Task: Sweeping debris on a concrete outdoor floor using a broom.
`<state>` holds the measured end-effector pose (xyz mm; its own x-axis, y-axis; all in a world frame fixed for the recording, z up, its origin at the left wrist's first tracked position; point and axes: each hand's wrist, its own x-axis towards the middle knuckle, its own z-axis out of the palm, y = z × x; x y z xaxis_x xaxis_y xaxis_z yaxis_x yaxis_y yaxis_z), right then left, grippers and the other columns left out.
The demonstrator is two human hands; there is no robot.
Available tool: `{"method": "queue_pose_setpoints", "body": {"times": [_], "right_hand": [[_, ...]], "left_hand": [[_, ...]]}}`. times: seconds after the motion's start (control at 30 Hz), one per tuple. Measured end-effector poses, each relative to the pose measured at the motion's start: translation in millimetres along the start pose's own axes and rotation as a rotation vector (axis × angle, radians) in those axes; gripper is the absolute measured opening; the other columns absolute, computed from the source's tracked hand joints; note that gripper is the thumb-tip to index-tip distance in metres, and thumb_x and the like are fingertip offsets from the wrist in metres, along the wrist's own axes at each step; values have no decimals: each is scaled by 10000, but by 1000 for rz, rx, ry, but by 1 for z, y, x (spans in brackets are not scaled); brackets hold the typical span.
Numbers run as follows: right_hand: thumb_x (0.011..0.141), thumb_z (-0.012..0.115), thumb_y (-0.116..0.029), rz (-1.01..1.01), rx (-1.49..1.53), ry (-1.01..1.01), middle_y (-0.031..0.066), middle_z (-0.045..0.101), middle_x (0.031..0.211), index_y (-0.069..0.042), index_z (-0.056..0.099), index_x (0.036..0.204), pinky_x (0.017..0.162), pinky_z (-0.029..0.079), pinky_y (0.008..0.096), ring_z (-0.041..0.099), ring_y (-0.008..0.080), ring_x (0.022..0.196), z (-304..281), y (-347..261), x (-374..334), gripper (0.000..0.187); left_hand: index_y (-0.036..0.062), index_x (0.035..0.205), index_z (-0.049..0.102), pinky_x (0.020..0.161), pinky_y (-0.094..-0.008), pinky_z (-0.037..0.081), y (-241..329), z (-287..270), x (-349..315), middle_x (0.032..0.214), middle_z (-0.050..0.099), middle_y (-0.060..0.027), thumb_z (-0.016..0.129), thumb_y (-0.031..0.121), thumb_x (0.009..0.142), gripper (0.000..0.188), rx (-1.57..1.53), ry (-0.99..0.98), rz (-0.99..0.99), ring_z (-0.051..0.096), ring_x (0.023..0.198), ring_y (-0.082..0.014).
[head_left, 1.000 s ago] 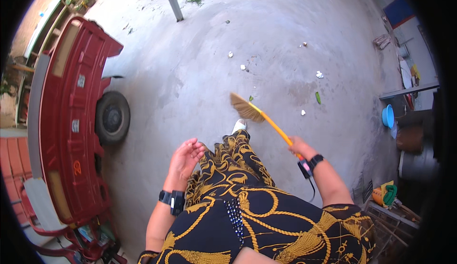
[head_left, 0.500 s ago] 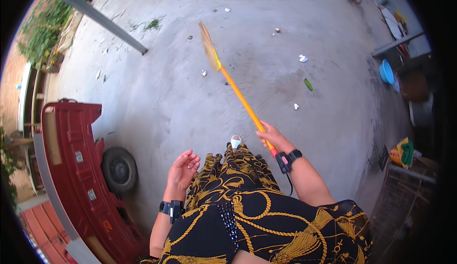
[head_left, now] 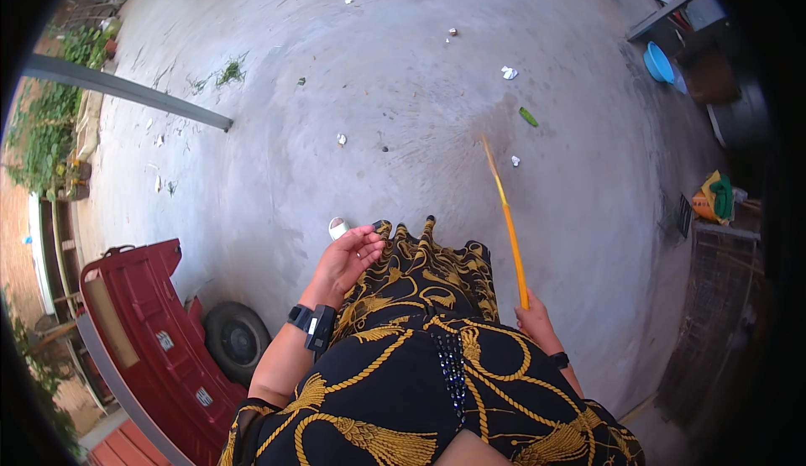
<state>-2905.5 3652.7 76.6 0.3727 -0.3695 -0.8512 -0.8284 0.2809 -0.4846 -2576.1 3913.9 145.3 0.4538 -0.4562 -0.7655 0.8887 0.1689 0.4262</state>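
My right hand [head_left: 537, 322] is wrapped round the orange handle of a broom [head_left: 514, 252], held at my right side. The broom's thin straw head [head_left: 490, 160] points forward, seen edge-on, and ends close to a crumpled white scrap [head_left: 515, 161]. Beyond it lies a green, cucumber-like piece [head_left: 527, 117]. Empty and loosely curled, with fingers slightly apart, my left hand [head_left: 346, 258] hovers in front of my black and gold dress [head_left: 411, 277]. Another white scrap [head_left: 342, 139] and a small dark bit [head_left: 385, 149] lie on the concrete ahead.
A red cargo vehicle [head_left: 155, 323] with a black wheel [head_left: 238, 342] stands at the left. A grey post [head_left: 134, 92] slants in above it. Farther off lie green leaf scraps [head_left: 230, 71]. On the right are a blue basin [head_left: 658, 63], a colourful bag [head_left: 715, 198] and a wire cage [head_left: 714, 298].
The broom has swung from the left across to the right, and my right hand has drawn back toward my side. My left hand has come up and inward. The view has shifted forward.
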Motion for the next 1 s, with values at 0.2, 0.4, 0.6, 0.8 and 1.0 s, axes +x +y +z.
{"method": "queue_pose_setpoints", "body": {"times": [0.2,0.4,0.6,0.8,1.0], "right_hand": [[782,512,-26,15,-164,-110,28,497,615,-63,406,1273,408,400,263,472,116,464,82,-41,20,504],[788,477,31,-952,-127,-210,55,546,654,-49,464,1177,413,413,279,514,149,482,270,-114,130,397],[818,519,-41,-264,127,-537,7,483,617,-54,328,1344,396,386,229,450,87,439,347,-267,114,560],[809,521,-66,-274,153,-334,10,473,628,-91,272,1385,366,379,232,441,78,443,314,-258,74,628],[797,513,-48,-141,195,-80,17,477,606,-57,335,1327,379,397,242,448,94,434,296,-231,63,559]], "left_hand": [[3,1042,530,797,-344,499,74,-43,8,918,605,-119,487,97,880,193,34,-15,-17,607,868,-239],[33,1044,537,795,-335,488,161,-117,-5,904,610,-94,537,122,858,206,54,35,17,594,877,-228],[12,1045,525,782,-339,503,217,-175,-13,916,606,-111,489,109,882,193,-4,166,70,605,867,-240],[32,1047,537,795,-340,487,244,-173,9,914,606,-89,518,115,872,194,-5,53,32,589,885,-229],[29,1034,541,799,-347,486,255,-171,24,917,602,-104,525,121,869,190,26,-28,-21,587,886,-242]]}}
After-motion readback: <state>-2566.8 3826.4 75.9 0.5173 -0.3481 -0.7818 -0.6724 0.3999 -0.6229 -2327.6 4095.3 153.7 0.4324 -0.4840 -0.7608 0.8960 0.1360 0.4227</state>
